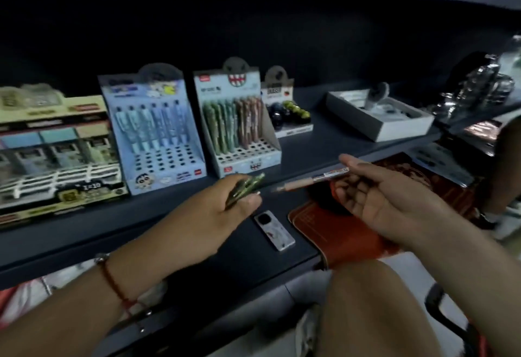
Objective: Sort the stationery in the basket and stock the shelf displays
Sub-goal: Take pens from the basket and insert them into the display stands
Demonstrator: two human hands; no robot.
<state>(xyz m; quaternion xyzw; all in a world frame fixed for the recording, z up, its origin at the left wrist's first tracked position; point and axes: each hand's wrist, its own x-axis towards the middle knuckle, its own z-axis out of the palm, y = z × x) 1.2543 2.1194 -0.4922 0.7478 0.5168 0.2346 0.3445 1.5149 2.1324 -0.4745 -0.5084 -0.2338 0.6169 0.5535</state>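
My left hand (pixel 222 210) is closed around a green patterned pen (pixel 244 189), in front of the dark shelf edge. My right hand (pixel 375 193) holds a pink-barrelled pen (pixel 310 180) between thumb and fingers, its tip pointing left toward the left hand. On the shelf behind stands a pen display box (pixel 239 128) with green and pink pens and several empty holes. To its left is a blue cartoon pen display (pixel 152 134) with a row of blue pens and many empty holes. The basket is not clearly in view.
A large multi-coloured display box (pixel 53 156) fills the shelf's left. A small eraser display (pixel 284 108) and a white open tray (pixel 377 120) stand to the right. A small flat white item (pixel 275 231) and red notebooks (pixel 352 232) lie on the lower shelf. My knee (pixel 375 311) is below.
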